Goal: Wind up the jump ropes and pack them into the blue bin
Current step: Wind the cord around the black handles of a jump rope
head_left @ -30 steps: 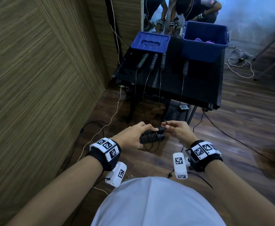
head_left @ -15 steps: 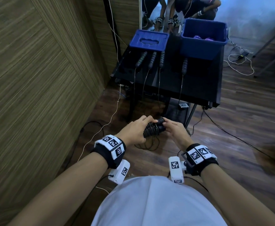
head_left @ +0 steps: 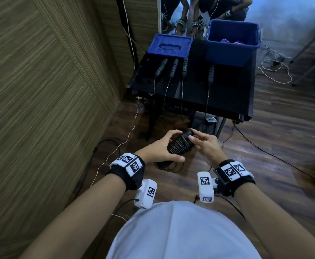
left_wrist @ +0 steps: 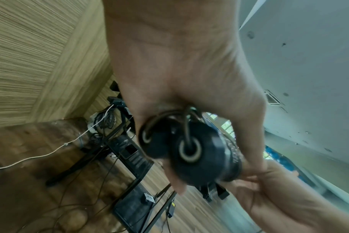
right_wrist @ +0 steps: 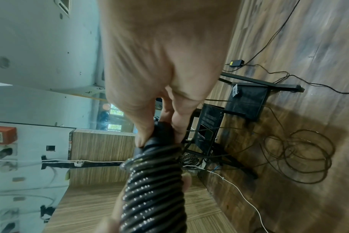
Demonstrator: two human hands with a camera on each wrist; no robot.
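A black jump rope (head_left: pixel 180 143) has its cord coiled tightly round its two handles, held in front of my waist. My left hand (head_left: pixel 160 148) grips the near end of this bundle (left_wrist: pixel 191 151), where both handle ends show. My right hand (head_left: pixel 203 144) pinches the far tip of the bundle (right_wrist: pixel 155 165). An open blue bin (head_left: pixel 231 42) with purple items inside stands on the black table (head_left: pixel 227 101) at the far right. Several more rope handles (head_left: pixel 173 68) lie on the table, their cords hanging over the front edge.
A blue lid (head_left: pixel 169 46) lies on the table's left back. A wood-panelled wall (head_left: pixel 40 90) runs along my left. Loose cables (right_wrist: pixel 301 156) and a white cord (head_left: pixel 126 135) trail over the wooden floor. Another person crouches behind the table.
Both hands have risen slightly and closed in on the bundle. The right hand went from pinching the loose cord end beside it to gripping the bundle's tip.
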